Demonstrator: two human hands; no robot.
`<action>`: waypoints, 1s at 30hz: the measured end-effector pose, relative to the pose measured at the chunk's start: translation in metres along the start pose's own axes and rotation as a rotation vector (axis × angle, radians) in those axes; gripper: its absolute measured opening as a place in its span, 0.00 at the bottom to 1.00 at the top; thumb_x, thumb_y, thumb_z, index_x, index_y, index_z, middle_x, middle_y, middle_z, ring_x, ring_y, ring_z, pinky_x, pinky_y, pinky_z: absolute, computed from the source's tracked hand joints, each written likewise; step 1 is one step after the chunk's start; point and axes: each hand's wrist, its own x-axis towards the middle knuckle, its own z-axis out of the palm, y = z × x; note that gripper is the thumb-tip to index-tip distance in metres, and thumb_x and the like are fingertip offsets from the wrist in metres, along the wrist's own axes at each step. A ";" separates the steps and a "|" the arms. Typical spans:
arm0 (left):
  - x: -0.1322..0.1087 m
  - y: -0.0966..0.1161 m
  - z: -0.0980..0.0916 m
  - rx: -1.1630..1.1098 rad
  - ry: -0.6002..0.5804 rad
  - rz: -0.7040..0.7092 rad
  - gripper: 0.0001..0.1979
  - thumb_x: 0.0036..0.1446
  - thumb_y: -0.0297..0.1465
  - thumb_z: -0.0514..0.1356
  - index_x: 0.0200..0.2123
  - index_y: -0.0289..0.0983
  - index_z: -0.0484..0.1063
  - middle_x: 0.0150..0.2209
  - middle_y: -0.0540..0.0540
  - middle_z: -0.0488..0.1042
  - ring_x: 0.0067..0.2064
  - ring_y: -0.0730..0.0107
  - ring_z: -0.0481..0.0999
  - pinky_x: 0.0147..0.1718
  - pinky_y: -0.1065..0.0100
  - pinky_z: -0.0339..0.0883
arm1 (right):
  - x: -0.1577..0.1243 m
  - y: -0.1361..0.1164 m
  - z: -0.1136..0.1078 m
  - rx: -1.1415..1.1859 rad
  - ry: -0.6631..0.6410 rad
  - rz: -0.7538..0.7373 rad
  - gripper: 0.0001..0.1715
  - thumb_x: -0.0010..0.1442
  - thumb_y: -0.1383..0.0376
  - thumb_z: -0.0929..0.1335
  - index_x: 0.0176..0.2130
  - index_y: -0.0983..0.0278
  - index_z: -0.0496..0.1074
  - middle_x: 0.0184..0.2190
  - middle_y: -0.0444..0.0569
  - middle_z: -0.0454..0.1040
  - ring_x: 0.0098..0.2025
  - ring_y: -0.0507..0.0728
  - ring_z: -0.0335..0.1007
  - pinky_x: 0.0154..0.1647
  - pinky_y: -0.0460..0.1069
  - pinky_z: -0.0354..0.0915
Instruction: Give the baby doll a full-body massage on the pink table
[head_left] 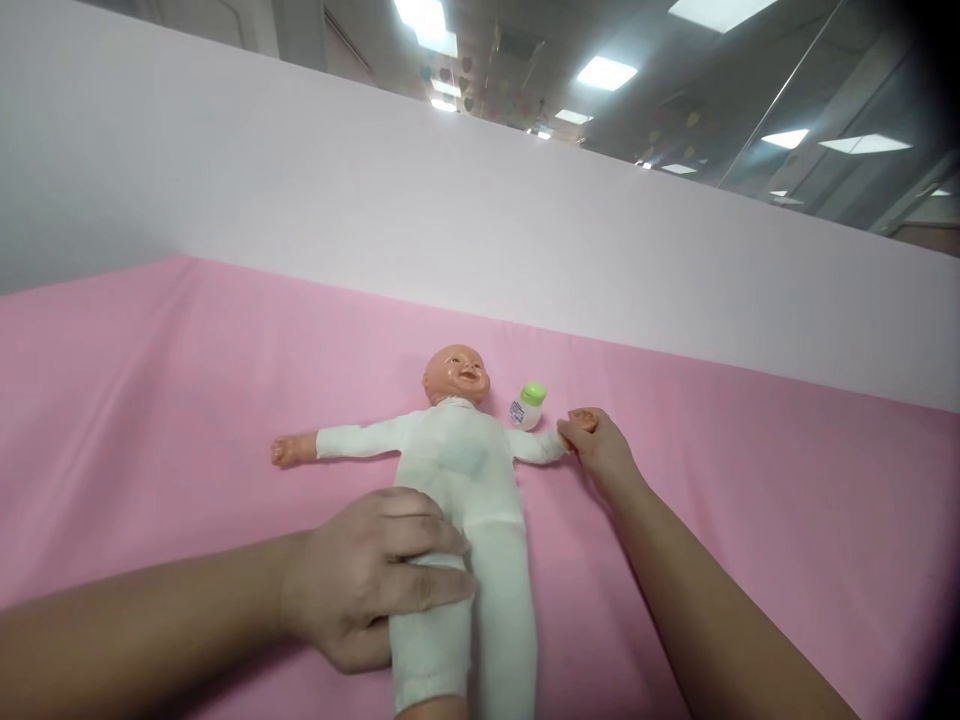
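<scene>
A baby doll (457, 465) in a white suit lies on its back on a pink sheet (150, 400), arms spread wide. My left hand (367, 575) wraps round the doll's leg on the left side, fingers closed over the white cloth. My right hand (596, 445) pinches the doll's small hand at the end of its outstretched arm on the right. A small white bottle with a green cap (527, 405) lies beside the doll's head, just left of my right hand.
A pale, plain panel (375, 200) rises behind the pink sheet across the whole width. Above it, ceiling lights and a glass partition (787, 110) show.
</scene>
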 end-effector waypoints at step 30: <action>-0.011 -0.033 -0.009 -0.086 0.144 -0.229 0.24 0.70 0.34 0.57 0.68 0.46 0.68 0.64 0.42 0.75 0.66 0.53 0.72 0.67 0.49 0.64 | -0.042 -0.031 0.033 0.128 -0.198 -0.409 0.30 0.65 0.55 0.72 0.62 0.57 0.66 0.57 0.54 0.76 0.52 0.63 0.78 0.51 0.59 0.77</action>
